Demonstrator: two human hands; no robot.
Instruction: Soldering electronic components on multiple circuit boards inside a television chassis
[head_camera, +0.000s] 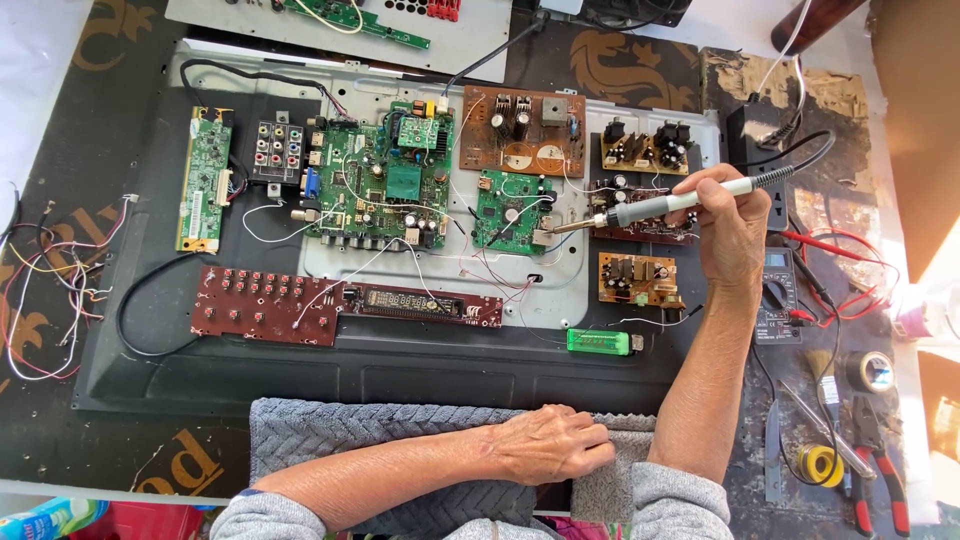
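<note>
My right hand (730, 225) grips a soldering iron (650, 208) with a white and grey handle, its tip pointing left at the edge of a small green circuit board (510, 210). My left hand (555, 442) rests, fingers curled and holding nothing, on a grey towel (300, 435) at the near edge. Both hands are over the black back panel (400, 370) of a flat screen. On the panel lie a large green main board (375, 185), a brown board (522, 130) and a long dark red button board (265, 305).
A green lighter (598, 342) lies on the panel near my right forearm. At the right sit a multimeter (778, 295) with red leads, a tape roll (870, 370), a solder coil (820, 463) and red-handled pliers (880, 470). Loose coloured wires (40, 290) trail at the left.
</note>
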